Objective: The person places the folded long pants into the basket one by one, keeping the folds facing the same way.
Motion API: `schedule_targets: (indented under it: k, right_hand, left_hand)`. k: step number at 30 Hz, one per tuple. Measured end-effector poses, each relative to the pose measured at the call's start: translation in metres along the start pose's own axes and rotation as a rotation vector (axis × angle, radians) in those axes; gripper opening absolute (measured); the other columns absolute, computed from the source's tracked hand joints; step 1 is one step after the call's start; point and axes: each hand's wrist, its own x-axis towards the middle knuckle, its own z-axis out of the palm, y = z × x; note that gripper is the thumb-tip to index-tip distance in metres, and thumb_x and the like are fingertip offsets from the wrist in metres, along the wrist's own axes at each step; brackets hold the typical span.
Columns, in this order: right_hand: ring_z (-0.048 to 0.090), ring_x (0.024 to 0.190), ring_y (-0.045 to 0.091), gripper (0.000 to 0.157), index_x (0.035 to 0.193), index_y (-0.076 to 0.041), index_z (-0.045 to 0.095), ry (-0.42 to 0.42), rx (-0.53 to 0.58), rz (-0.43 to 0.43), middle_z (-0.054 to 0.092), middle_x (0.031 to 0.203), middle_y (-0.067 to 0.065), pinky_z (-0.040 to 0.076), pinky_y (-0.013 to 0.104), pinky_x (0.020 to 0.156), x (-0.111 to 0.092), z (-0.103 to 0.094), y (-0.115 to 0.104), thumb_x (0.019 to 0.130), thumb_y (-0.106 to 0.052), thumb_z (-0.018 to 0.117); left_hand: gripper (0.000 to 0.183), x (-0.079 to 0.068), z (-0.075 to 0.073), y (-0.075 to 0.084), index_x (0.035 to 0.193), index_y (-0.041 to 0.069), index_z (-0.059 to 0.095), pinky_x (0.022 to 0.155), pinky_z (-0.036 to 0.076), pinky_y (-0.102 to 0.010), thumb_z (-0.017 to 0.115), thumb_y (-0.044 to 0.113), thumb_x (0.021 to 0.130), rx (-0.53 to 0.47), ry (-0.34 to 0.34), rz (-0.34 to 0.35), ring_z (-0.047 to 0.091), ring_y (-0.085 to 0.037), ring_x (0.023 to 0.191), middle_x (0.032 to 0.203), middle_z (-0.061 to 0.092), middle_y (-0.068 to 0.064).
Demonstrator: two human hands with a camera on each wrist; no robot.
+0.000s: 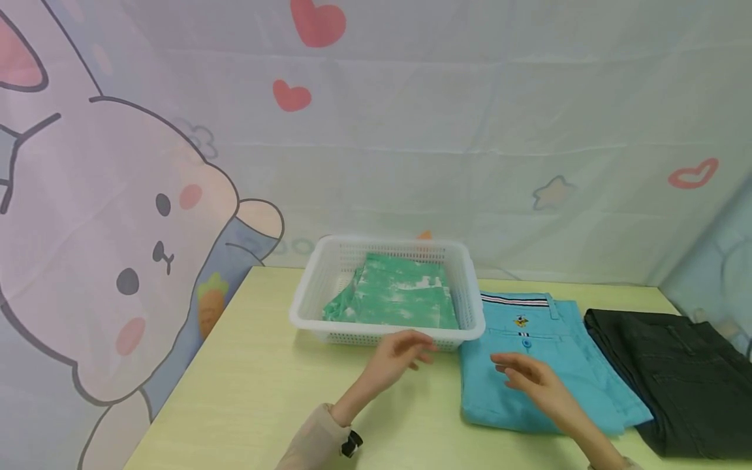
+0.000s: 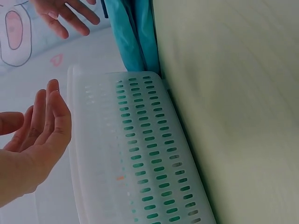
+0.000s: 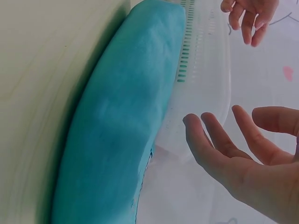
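My left hand (image 1: pixel 399 356) hovers in front of the near rim of a white plastic basket (image 1: pixel 305 320), its fingers loosely bent around nothing. Inside the basket lies a folded green garment (image 1: pixel 399 294) with whitish patches. Over a folded pair of turquoise pants (image 1: pixel 564 391) hangs my right hand (image 1: pixel 531 378), relaxed and holding nothing. The pants show a striped waistband, a small embroidered emblem and a blue button. In the right wrist view, the thick folded edge of the turquoise pants (image 3: pixel 112 116) lies beside that hand (image 3: pixel 247 163), whose fingers are spread.
Folded black pants (image 1: pixel 693 385) lie at the table's right side, against the turquoise pair. The pale yellow table (image 1: pixel 247 391) ends at a cloth backdrop (image 1: pixel 411 163) printed with a cartoon rabbit and hearts. The basket stands near the table's back edge.
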Motion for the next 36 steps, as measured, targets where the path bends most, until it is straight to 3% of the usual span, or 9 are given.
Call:
schedule_targets:
  k: [6,11,14,20,25,36]
  right_hand:
    - [0.048,0.100,-0.015,0.043,0.128,0.009,0.039,-0.049,-0.007,-0.036,0.040,0.129,0.032,0.050,0.039,0.083,-0.006,-0.006,0.006,0.096,-0.019,0.040]
    - [0.047,0.100,-0.016,0.044,0.129,0.008,0.038,-0.060,-0.014,-0.011,0.039,0.130,0.032,0.050,0.037,0.083,-0.010,-0.009,0.009,0.096,-0.021,0.039]
    - [0.052,0.105,-0.005,0.045,0.130,0.007,0.038,-0.060,-0.017,0.026,0.038,0.132,0.031,0.050,0.037,0.084,-0.013,-0.010,0.008,0.096,-0.023,0.039]
    - [0.043,0.116,0.040,0.046,0.130,0.007,0.038,-0.056,-0.033,0.087,0.039,0.132,0.030,0.050,0.038,0.082,-0.015,-0.013,0.009,0.096,-0.025,0.039]
    - [0.041,0.117,0.045,0.047,0.130,0.007,0.037,-0.056,-0.033,0.116,0.038,0.132,0.031,0.050,0.042,0.081,-0.019,-0.015,0.012,0.096,-0.024,0.040]
    - [0.039,0.119,0.046,0.050,0.131,0.008,0.035,-0.055,-0.025,0.182,0.036,0.134,0.031,0.049,0.045,0.083,-0.024,-0.018,0.014,0.095,-0.026,0.041]
  left_hand:
    - [0.024,0.000,0.003,-0.002,0.109,-0.006,0.057,0.069,0.053,-0.039,0.044,0.007,0.093,0.026,-0.037,-0.013,0.061,-0.038,0.090,0.106,0.061,-0.025]
    - [0.026,-0.001,0.006,-0.003,0.112,-0.007,0.054,0.070,0.053,-0.042,0.044,0.005,0.092,0.022,-0.068,-0.043,0.060,-0.040,0.091,0.108,0.059,-0.027]
    - [0.027,-0.002,0.008,-0.003,0.114,-0.008,0.053,0.071,0.052,-0.045,0.044,0.005,0.092,0.009,-0.083,-0.074,0.060,-0.041,0.092,0.109,0.058,-0.028]
    - [0.026,-0.003,0.011,-0.003,0.113,-0.005,0.055,0.071,0.053,-0.037,0.044,0.006,0.092,0.018,-0.105,-0.119,0.060,-0.039,0.094,0.110,0.059,-0.025]
    - [0.026,-0.004,0.013,-0.003,0.113,-0.005,0.056,0.069,0.052,-0.030,0.044,0.005,0.092,0.013,-0.103,-0.131,0.060,-0.038,0.094,0.111,0.059,-0.024]
    - [0.027,-0.006,0.020,-0.006,0.114,-0.005,0.055,0.066,0.052,-0.027,0.045,0.006,0.092,-0.005,-0.099,-0.147,0.060,-0.038,0.095,0.112,0.059,-0.023]
